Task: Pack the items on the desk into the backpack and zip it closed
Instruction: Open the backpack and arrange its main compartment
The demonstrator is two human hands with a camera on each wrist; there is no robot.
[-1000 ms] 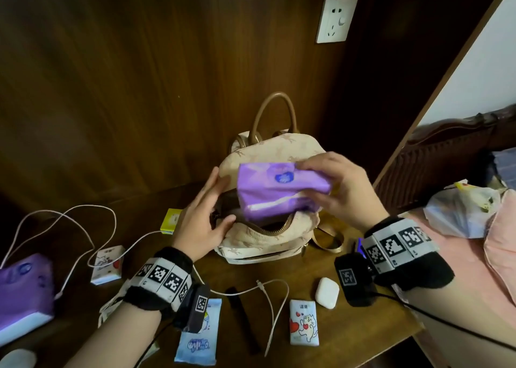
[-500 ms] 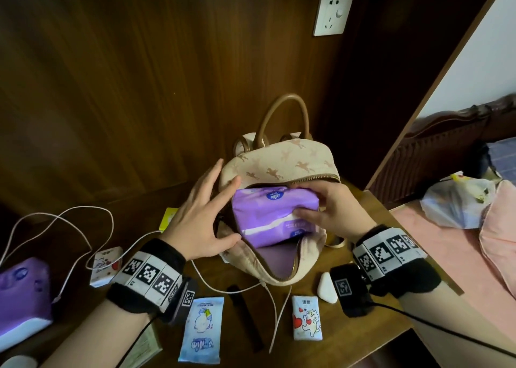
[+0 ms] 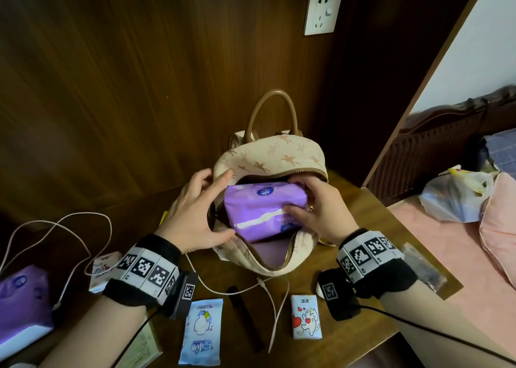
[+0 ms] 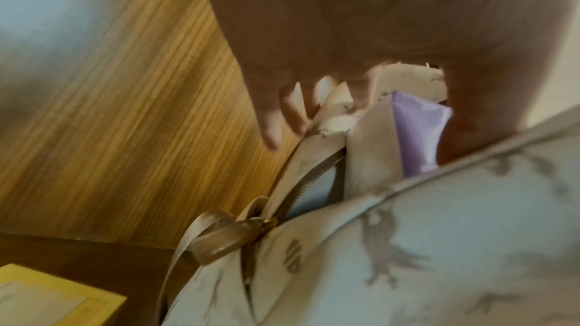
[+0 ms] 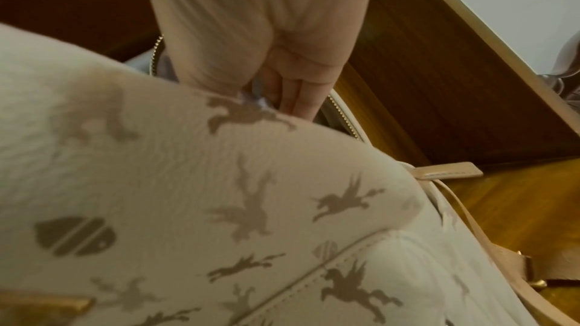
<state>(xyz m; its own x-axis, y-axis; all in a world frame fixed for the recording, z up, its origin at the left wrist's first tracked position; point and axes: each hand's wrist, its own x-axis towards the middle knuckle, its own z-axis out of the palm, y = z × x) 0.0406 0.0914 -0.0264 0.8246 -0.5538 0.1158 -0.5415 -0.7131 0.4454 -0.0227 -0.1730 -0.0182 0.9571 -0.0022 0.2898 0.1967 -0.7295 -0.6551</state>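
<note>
A cream backpack (image 3: 268, 158) with a horse print stands open on the desk (image 3: 363, 222) against the wall. A purple tissue pack (image 3: 262, 208) sits halfway into its opening, lying across it. My right hand (image 3: 296, 197) grips the pack's right end, thumb in front and fingers behind, inside the zip edge. My left hand (image 3: 223, 202) presses on the backpack's left side with straight fingers on the top flap and the thumb on the front lip. The left wrist view shows the pack's corner (image 4: 417, 138) between the flaps. The right wrist view shows mostly backpack (image 5: 219, 207).
On the desk lie a second purple pack (image 3: 19, 306), three small tissue packets (image 3: 201, 331) (image 3: 305, 317) (image 3: 103, 267), a white cable (image 3: 268, 289), a black stick (image 3: 245, 320), a yellow box (image 4: 56, 299) and a clear packet (image 3: 424, 267). A bed adjoins on the right.
My right hand has lowered the purple pack from above the backpack into its opening. My left hand stays at the left side, fingers now on the top flap.
</note>
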